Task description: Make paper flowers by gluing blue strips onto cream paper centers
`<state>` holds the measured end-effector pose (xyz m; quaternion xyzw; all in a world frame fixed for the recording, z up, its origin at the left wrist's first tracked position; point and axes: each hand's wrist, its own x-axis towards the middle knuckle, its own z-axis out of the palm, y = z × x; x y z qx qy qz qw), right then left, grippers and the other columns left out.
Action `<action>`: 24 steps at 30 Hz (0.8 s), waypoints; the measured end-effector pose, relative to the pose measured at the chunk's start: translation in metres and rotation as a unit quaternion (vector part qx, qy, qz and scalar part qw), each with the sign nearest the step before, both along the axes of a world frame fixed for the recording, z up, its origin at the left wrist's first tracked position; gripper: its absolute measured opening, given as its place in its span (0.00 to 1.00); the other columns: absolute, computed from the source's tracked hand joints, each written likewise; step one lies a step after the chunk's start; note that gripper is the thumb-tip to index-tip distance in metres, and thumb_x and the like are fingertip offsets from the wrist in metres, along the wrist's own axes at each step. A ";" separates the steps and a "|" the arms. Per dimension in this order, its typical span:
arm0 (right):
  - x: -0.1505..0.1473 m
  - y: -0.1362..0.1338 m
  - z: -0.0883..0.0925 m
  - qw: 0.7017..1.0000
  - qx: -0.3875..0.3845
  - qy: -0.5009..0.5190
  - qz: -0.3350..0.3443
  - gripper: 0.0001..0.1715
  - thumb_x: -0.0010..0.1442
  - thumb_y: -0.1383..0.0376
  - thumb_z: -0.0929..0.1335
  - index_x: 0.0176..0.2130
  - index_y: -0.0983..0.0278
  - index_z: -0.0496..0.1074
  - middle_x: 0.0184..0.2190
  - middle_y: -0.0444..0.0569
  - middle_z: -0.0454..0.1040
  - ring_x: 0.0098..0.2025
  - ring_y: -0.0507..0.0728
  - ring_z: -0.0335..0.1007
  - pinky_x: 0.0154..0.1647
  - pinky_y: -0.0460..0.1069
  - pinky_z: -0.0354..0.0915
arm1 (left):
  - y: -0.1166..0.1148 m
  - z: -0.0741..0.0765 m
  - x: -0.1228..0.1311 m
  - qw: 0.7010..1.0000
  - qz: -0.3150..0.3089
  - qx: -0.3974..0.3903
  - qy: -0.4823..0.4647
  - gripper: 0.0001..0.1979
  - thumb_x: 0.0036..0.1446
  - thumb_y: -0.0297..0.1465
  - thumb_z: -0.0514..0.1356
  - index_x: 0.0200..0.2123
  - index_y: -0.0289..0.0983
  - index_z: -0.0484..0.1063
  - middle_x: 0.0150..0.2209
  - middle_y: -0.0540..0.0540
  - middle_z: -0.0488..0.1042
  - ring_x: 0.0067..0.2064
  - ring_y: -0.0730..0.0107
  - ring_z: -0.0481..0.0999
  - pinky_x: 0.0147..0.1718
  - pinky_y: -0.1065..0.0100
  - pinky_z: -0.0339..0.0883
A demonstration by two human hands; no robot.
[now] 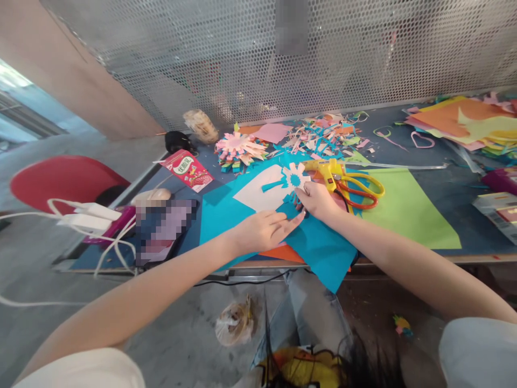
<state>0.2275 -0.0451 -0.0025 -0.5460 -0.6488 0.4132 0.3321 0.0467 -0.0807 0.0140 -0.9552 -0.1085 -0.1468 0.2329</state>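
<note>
1. While the work centres on the front of a broad, dark-blue table (448, 186), cut paper and tools cover much of its middle.
2. A large bright-blue paper sheet (323, 242) hangs partly over the near edge, below the right wrist.
3. A light-green paper sheet (412, 215) lies flat to the right, beyond the right forearm.
4. Behind them spreads a loose heap of multicoloured paper scraps (323, 134).
5. The left hand (269, 231) reaches in low, index finger extended, its tip meeting or nearly meeting the right fingers; whether it grips anything I cannot tell.
6. The right hand (317, 198) pinches the lower edge of the small piece being worked.
7. Just past that hand are a yellow glue gun (332, 171) and scissors with red and yellow loop handles (374, 203); neither is held.
8. Smallest is that piece, a fringed, pale-and-blue paper flower (295, 170), raised over the sheets at the centre. Whether its blue middle is paper or an opening I cannot tell.
9. The step in hand seems to be fine shaping or joining of this flower; the next move calls for a light, steady pinch, since the thin petals could crease.
</note>
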 end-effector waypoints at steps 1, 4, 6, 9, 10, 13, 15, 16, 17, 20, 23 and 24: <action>0.000 0.000 0.000 1.000 -0.003 -0.001 0.002 0.17 0.62 0.66 0.60 0.22 0.61 0.56 0.16 0.40 0.69 0.15 0.48 0.66 0.15 0.41 0.59 | -0.001 -0.001 0.001 1.000 -0.007 0.017 0.018 0.30 0.63 0.22 0.45 0.64 0.22 0.34 0.31 0.44 0.76 0.34 0.69 0.75 0.33 0.68 0.71; 0.000 -0.001 0.002 1.000 -0.004 -0.001 0.004 0.17 0.62 0.66 0.60 0.22 0.62 0.57 0.17 0.41 0.69 0.15 0.48 0.67 0.15 0.41 0.60 | -0.003 0.001 0.004 0.996 -0.020 0.056 0.067 0.26 0.62 0.21 0.48 0.62 0.25 0.45 0.30 0.45 0.75 0.33 0.69 0.74 0.31 0.66 0.68; 0.001 -0.002 0.003 1.000 0.003 -0.001 0.004 0.16 0.62 0.66 0.60 0.23 0.62 0.57 0.17 0.41 0.69 0.15 0.48 0.67 0.16 0.41 0.60 | -0.004 0.003 0.005 0.992 -0.027 0.073 0.096 0.26 0.61 0.21 0.48 0.62 0.28 0.47 0.30 0.46 0.74 0.32 0.70 0.72 0.30 0.66 0.66; 0.001 -0.002 0.002 1.000 0.007 -0.001 0.006 0.15 0.62 0.66 0.59 0.23 0.62 0.58 0.18 0.42 0.70 0.15 0.49 0.67 0.16 0.42 0.61 | -0.004 0.005 0.008 0.987 -0.021 0.084 0.134 0.29 0.61 0.20 0.48 0.64 0.33 0.43 0.29 0.48 0.73 0.30 0.71 0.70 0.28 0.67 0.62; 0.002 -0.002 0.002 1.000 0.006 -0.001 0.006 0.15 0.62 0.66 0.59 0.24 0.62 0.58 0.18 0.42 0.70 0.15 0.49 0.67 0.15 0.42 0.60 | -0.004 0.006 0.010 0.986 -0.020 0.086 0.145 0.29 0.61 0.20 0.48 0.64 0.35 0.42 0.29 0.49 0.72 0.30 0.71 0.70 0.28 0.67 0.61; 0.001 -0.001 0.001 1.000 0.000 0.000 0.007 0.15 0.62 0.65 0.59 0.24 0.61 0.57 0.18 0.42 0.70 0.15 0.49 0.67 0.14 0.42 0.60 | -0.002 0.006 0.013 0.981 -0.023 0.092 0.168 0.31 0.61 0.20 0.47 0.65 0.38 0.40 0.29 0.50 0.71 0.29 0.72 0.69 0.26 0.68 0.58; 0.001 -0.001 0.001 1.000 -0.002 0.001 0.008 0.15 0.62 0.65 0.59 0.24 0.61 0.57 0.18 0.42 0.71 0.15 0.49 0.67 0.14 0.42 0.60 | -0.001 0.007 0.015 0.979 -0.031 0.097 0.175 0.31 0.62 0.21 0.47 0.65 0.39 0.40 0.28 0.51 0.70 0.29 0.72 0.69 0.26 0.68 0.57; 0.001 -0.001 0.001 1.000 -0.002 0.001 0.008 0.15 0.62 0.65 0.59 0.23 0.61 0.57 0.18 0.42 0.71 0.15 0.49 0.67 0.14 0.42 0.60 | 0.000 0.007 0.015 0.979 -0.036 0.099 0.176 0.31 0.62 0.21 0.47 0.65 0.39 0.40 0.27 0.51 0.70 0.29 0.72 0.69 0.26 0.68 0.57; 0.001 -0.001 0.001 1.000 -0.002 0.002 0.009 0.15 0.62 0.65 0.59 0.23 0.61 0.57 0.18 0.42 0.70 0.15 0.49 0.67 0.14 0.42 0.60 | 0.000 0.007 0.016 0.978 -0.041 0.101 0.177 0.30 0.62 0.21 0.47 0.65 0.39 0.41 0.27 0.50 0.70 0.29 0.71 0.69 0.26 0.68 0.57; 0.001 -0.001 0.001 1.000 -0.002 0.003 0.008 0.15 0.62 0.65 0.59 0.23 0.61 0.56 0.18 0.42 0.70 0.15 0.49 0.67 0.14 0.42 0.60 | 0.002 0.006 0.015 0.979 -0.052 0.096 0.172 0.29 0.61 0.20 0.47 0.64 0.37 0.43 0.27 0.50 0.70 0.29 0.70 0.69 0.26 0.67 0.58; 0.001 -0.001 0.001 1.000 -0.001 0.002 0.006 0.15 0.62 0.65 0.59 0.23 0.61 0.56 0.18 0.42 0.70 0.15 0.50 0.67 0.14 0.43 0.60 | 0.003 0.004 0.014 0.982 -0.050 0.072 0.165 0.30 0.61 0.20 0.46 0.64 0.36 0.42 0.28 0.49 0.71 0.30 0.70 0.69 0.28 0.68 0.59; 0.001 -0.001 0.001 1.000 0.000 0.001 0.005 0.15 0.62 0.65 0.59 0.23 0.61 0.56 0.18 0.42 0.70 0.15 0.50 0.67 0.15 0.43 0.60 | 0.003 0.004 0.014 0.983 -0.047 0.063 0.164 0.30 0.61 0.20 0.46 0.65 0.35 0.41 0.29 0.49 0.71 0.30 0.70 0.70 0.28 0.67 0.59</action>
